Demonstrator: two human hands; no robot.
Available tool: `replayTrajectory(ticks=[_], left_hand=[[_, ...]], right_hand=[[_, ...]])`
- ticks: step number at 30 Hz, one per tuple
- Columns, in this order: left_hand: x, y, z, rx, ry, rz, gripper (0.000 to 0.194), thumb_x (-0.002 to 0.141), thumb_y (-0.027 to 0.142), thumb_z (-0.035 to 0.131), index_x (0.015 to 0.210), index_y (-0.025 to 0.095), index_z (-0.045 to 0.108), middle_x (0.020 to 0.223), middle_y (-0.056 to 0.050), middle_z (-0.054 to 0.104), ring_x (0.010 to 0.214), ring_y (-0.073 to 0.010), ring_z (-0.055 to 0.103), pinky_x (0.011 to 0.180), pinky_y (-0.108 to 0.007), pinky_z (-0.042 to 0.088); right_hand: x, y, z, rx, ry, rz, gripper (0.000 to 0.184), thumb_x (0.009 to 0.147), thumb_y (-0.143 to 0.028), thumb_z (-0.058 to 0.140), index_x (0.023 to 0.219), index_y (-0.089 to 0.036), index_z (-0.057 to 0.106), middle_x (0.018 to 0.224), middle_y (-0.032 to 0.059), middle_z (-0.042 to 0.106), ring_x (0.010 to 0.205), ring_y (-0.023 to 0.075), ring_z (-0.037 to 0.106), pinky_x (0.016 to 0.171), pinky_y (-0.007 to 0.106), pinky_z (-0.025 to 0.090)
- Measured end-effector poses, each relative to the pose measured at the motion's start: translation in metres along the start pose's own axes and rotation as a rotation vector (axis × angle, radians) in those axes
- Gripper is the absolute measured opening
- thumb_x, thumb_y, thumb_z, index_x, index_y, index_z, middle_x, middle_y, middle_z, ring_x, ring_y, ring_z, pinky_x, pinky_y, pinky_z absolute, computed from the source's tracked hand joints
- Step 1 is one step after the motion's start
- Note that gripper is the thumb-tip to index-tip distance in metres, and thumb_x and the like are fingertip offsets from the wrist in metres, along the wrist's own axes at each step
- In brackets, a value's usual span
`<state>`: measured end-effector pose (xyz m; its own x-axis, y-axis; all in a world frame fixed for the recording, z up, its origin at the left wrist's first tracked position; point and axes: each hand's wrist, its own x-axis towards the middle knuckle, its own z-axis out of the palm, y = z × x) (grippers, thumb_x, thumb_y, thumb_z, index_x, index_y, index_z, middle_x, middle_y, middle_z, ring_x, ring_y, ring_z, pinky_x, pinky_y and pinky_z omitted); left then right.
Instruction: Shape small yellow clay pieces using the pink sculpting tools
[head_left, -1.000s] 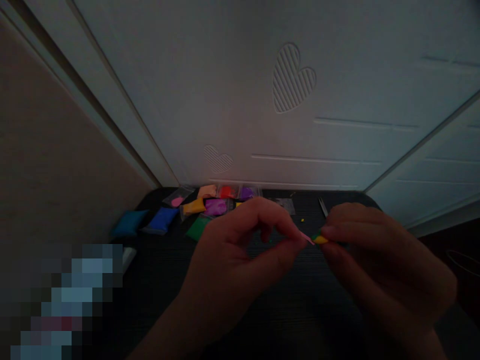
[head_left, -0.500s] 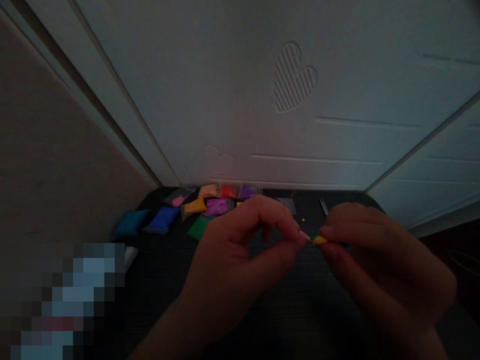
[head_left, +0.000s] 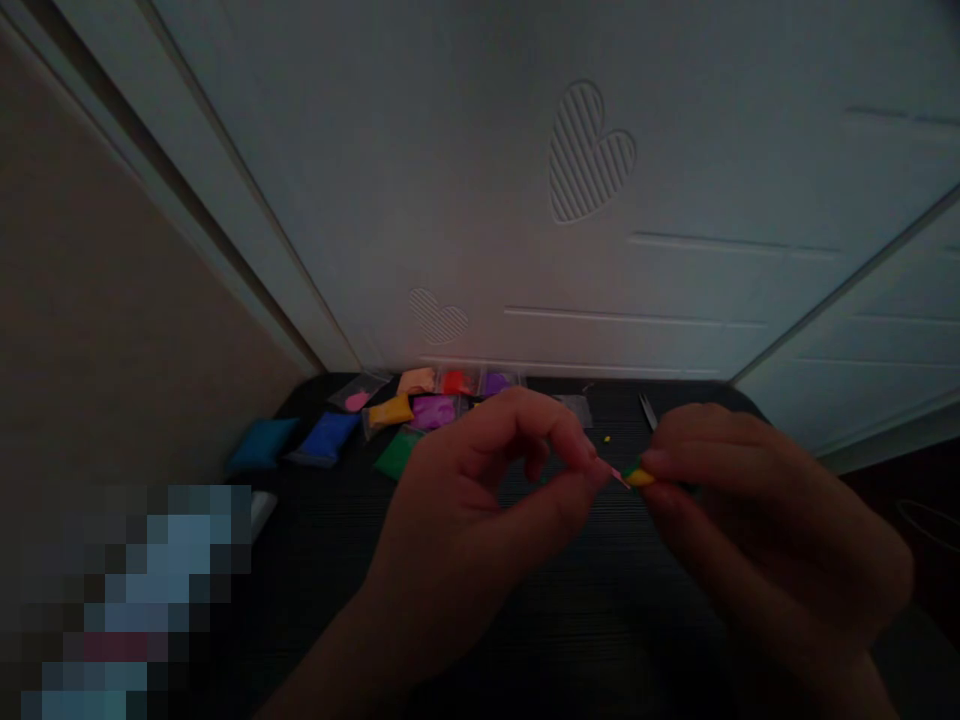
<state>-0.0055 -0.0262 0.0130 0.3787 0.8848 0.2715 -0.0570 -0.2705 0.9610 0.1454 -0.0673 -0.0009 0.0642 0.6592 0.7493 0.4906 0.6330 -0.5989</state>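
Thumb and forefinger of my left hand (head_left: 472,510) are pinched on a thin pink strip (head_left: 619,477), perhaps clay. The strip points right and down, and its tip meets or nearly meets a small yellow-and-green clay piece (head_left: 640,478). That piece sits between the thumb and fingers of my right hand (head_left: 772,530); its far end is hidden by them. Both hands hover close together above the dark table (head_left: 570,630). Dim light makes the fine shape of both small pieces hard to see.
Bags of coloured clay lie at the back left, among them a teal bag (head_left: 261,444), a blue bag (head_left: 326,439) and a green bag (head_left: 397,455). Metal tweezers (head_left: 648,412) and a yellow crumb (head_left: 607,439) are behind my hands. A white panel (head_left: 480,200) rises behind the table.
My left fingertips have shifted slightly on the pink strip, and less of its width shows. My right hand with the clay piece has hardly moved.
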Motion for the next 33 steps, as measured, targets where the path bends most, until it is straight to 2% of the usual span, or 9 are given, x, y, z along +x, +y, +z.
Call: replayTrajectory(ticks=[13,21,33], left_hand=[[0.0003,-0.0009,0.0021,-0.103,-0.009,-0.006,0.013,0.069,0.008,0.058,0.063,0.018,0.051,0.07,0.001,0.056,0.068,-0.0118,0.052,0.063,-0.024,0.043],[-0.0013,-0.0017,0.0014,-0.038,0.026,-0.035,0.009,0.068,0.012,0.061,0.067,0.019,0.054,0.072,0.0,0.057,0.073,-0.0142,0.053,0.065,-0.026,0.044],[-0.0014,-0.0012,0.0011,-0.075,-0.031,-0.015,0.012,0.071,0.008,0.057,0.067,0.019,0.052,0.073,0.002,0.056,0.071,-0.0118,0.052,0.064,-0.024,0.042]], right_hand=[[0.0007,0.0022,-0.0001,-0.001,-0.008,-0.016,0.02,0.069,-0.009,0.058,0.086,-0.021,0.062,0.074,0.0014,0.06,0.069,0.0156,0.056,0.057,0.03,0.044],[-0.0002,0.0011,0.0008,-0.018,-0.001,-0.006,0.02,0.071,-0.009,0.058,0.086,-0.022,0.061,0.076,0.0014,0.06,0.071,0.0158,0.055,0.059,0.03,0.044],[0.0011,0.0019,0.0008,0.021,-0.015,-0.021,0.024,0.068,-0.005,0.059,0.087,-0.019,0.062,0.075,0.001,0.06,0.069,0.0148,0.055,0.058,0.03,0.042]])
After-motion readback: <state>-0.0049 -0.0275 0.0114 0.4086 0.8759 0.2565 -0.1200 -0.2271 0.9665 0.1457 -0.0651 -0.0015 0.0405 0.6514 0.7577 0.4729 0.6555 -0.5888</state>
